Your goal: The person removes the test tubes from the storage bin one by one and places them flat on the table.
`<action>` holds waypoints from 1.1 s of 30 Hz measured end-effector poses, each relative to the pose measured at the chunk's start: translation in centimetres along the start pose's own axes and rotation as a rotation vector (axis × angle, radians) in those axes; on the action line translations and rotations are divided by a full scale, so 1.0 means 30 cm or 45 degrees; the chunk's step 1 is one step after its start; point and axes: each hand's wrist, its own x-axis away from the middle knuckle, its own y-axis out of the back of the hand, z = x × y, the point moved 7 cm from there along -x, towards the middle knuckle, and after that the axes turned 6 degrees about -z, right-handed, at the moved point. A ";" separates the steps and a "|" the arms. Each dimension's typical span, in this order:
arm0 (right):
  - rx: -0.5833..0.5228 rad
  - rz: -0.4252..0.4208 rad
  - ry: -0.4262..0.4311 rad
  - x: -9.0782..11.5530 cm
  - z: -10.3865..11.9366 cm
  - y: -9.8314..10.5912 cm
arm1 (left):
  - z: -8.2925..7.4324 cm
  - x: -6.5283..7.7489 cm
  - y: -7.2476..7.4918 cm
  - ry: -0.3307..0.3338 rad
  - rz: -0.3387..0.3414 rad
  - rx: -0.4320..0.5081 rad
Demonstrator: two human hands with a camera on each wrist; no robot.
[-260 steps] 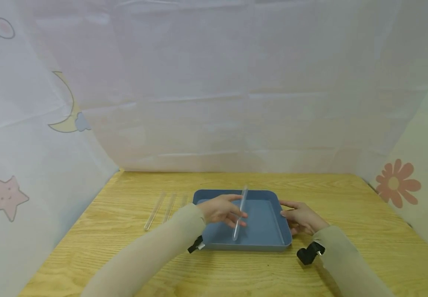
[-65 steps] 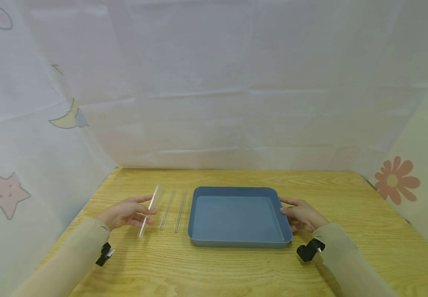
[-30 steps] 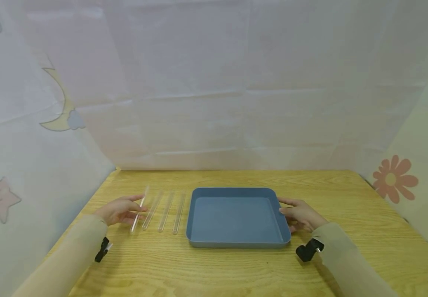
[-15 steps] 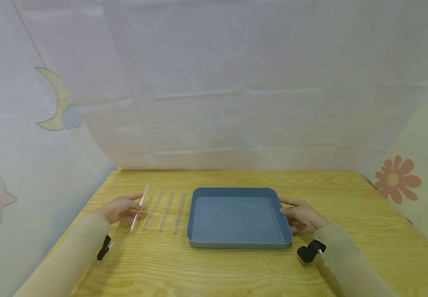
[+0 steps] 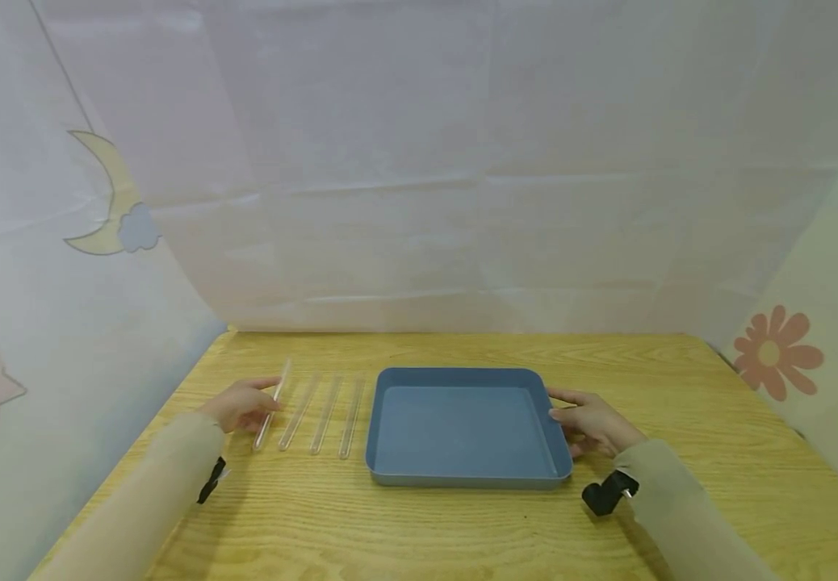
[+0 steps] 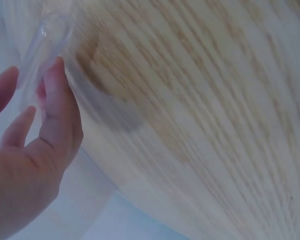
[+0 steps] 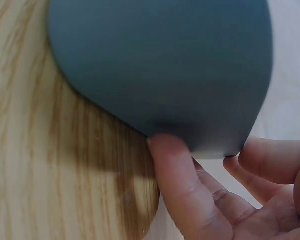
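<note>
The left hand (image 5: 243, 405) pinches a clear tube (image 5: 264, 428), left of three matching tubes (image 5: 325, 414) on the desk (image 5: 426, 532); the right hand (image 5: 597, 424) grips the blue tray's (image 5: 468, 428) side. Likely light, stiff, slippery, the tube suits a gentle mid-length hold.

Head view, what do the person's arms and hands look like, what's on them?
The left sleeve and right sleeve are long, plain and pale beige. The left hand and right hand wear no gloves. Small black devices sit at the wrists: left device and right device. No cables show.
</note>
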 end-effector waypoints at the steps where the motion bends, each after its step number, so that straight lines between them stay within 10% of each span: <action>1: 0.001 -0.002 -0.001 0.000 0.001 0.001 | -0.002 -0.001 -0.001 -0.007 0.001 -0.014; 33: 0.003 -0.006 0.011 -0.004 -0.006 0.000 | 0.004 -0.052 -0.028 -0.038 -0.150 -0.200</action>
